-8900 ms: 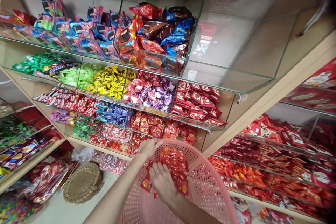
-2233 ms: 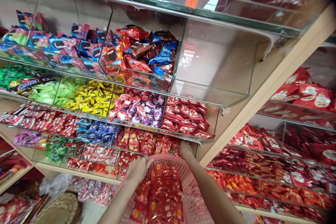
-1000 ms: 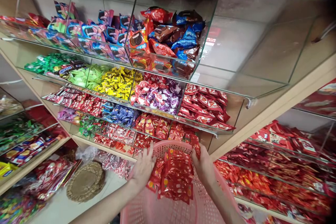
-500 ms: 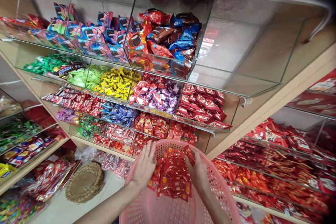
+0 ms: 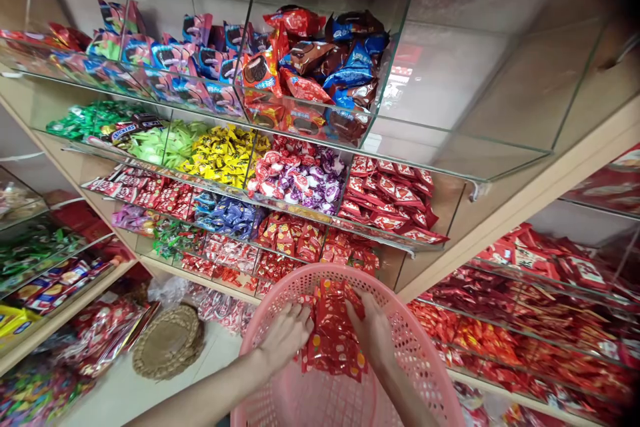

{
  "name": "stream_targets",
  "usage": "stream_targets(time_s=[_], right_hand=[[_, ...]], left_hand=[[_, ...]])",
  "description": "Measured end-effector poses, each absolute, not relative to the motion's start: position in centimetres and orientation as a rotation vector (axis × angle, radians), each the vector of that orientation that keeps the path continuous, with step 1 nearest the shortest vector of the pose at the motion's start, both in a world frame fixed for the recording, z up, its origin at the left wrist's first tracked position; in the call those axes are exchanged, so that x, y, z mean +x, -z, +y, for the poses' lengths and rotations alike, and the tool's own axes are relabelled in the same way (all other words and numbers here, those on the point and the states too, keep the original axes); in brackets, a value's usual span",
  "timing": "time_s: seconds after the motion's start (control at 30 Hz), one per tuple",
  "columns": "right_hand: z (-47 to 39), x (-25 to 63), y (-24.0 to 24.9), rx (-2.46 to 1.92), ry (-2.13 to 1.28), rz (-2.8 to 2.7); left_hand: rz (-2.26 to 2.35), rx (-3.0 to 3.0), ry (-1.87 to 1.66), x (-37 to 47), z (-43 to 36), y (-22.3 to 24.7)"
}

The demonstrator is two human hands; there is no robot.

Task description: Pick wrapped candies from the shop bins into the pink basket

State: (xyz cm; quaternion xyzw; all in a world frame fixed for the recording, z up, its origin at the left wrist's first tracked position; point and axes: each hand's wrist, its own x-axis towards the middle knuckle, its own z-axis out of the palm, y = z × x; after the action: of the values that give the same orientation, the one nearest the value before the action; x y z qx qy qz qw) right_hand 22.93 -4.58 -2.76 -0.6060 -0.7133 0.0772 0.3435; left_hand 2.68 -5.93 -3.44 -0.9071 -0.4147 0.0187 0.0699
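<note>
Inside a pink perforated plastic basket (image 5: 273,407) lies a bunch of red shiny candy packets (image 5: 335,330) with orange and yellow round prints. My left hand (image 5: 287,332) is closed at the bunch's left side, its fingers curled over the packets. From the right, my right hand (image 5: 374,332) grips the same bunch, thumb towards its middle and fingers at its far edge. Both hands are within the basket's rim, and the packets sit between them towards its far side. The undersides of the fingers are hidden.
Glass-fronted shelves ahead hold yellow wrapped candies (image 5: 220,155), purple-and-white candies (image 5: 313,180) and blue and brown snack packs (image 5: 353,60). More red packets (image 5: 480,337) fill the right shelves. A round woven mat (image 5: 169,341) lies on the floor at left, near bagged sweets.
My left hand has moved from the basket's left rim inward and down, its stretched fingers now curled on the packets. My right hand has closed in on the bunch. The view has shifted slightly.
</note>
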Motion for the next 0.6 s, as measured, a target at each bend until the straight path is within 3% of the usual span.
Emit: stream_targets(time_s=[0.6], right_hand=[[-4.7,23.0,3.1,-1.548,-0.189,-1.876]], left_hand=[[-1.249,-2.902,-0.238,1.1,-5.7,1.3]])
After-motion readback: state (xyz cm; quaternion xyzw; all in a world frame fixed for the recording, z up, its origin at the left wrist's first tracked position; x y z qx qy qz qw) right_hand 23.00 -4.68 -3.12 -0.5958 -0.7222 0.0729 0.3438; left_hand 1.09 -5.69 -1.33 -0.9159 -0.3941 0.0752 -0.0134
